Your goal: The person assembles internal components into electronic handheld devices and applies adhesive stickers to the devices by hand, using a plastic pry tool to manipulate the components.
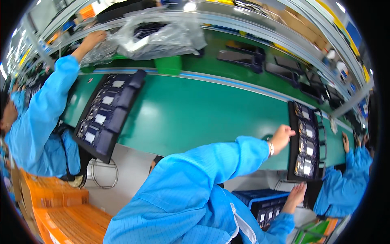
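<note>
A long black tray [292, 154] lies at the right of the green workbench, its near end jutting past the bench edge. It holds a row of dark electronic modules with silver plates [310, 149]. My left hand [281, 139] reaches across to its left edge, with fingers curled against the rim. Below the near end, my right hand [296, 196] has its fingertips at the tray's edge; part of its grip is hidden. Both arms wear blue sleeves.
A similar black tray [106, 156] sits at the left beside a co-worker in blue [40, 118]. A blue crate [243, 194] with modules stands below the bench. Orange boxes [61, 195] are at the lower left. Another worker [345, 183] is at the right. A plastic bag [178, 36] hangs above.
</note>
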`<state>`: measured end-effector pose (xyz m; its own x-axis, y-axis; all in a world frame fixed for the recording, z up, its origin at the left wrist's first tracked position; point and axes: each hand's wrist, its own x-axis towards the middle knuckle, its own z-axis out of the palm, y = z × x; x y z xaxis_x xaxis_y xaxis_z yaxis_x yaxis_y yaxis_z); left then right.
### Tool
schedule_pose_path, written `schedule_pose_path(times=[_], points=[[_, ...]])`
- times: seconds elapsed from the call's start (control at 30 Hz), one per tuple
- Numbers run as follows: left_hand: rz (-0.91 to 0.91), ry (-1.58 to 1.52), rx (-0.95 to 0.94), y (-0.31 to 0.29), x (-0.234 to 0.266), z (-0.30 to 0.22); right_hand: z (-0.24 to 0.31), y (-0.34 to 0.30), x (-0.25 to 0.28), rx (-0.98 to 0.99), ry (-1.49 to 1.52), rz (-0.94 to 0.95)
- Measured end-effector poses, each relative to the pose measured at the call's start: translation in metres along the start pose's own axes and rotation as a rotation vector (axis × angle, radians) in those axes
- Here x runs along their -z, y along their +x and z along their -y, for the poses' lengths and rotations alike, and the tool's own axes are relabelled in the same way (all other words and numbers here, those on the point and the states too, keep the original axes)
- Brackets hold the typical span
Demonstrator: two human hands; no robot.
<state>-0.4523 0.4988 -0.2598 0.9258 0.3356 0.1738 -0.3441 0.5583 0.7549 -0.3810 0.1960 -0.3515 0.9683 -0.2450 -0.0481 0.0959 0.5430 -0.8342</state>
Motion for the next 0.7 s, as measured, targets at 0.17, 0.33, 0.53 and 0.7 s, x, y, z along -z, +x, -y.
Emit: schedule_pose_path(times=[0.17, 0.33, 0.53, 0.7], points=[[0.016, -0.195, 0.016, -0.079, 0.002, -0.050, -0.023, -0.114, -0.022, 0.167, -0.297, 0.252], [0.085, -0.249, 0.017, -0.155, 0.019, -0.098, -0.027, -0.180, -0.082, 0.214, -0.323, 0.703], [-0.234, 0.212, -0.451, -0.314, 0.079, -0.169, -0.043, -0.247, -0.163, 0.114, -0.429, 1.340], [-1.265, 0.617, -0.961, -0.444, 0.141, -0.191, -0.067, -0.325, -0.234, -0.430, -0.472, 1.675]])
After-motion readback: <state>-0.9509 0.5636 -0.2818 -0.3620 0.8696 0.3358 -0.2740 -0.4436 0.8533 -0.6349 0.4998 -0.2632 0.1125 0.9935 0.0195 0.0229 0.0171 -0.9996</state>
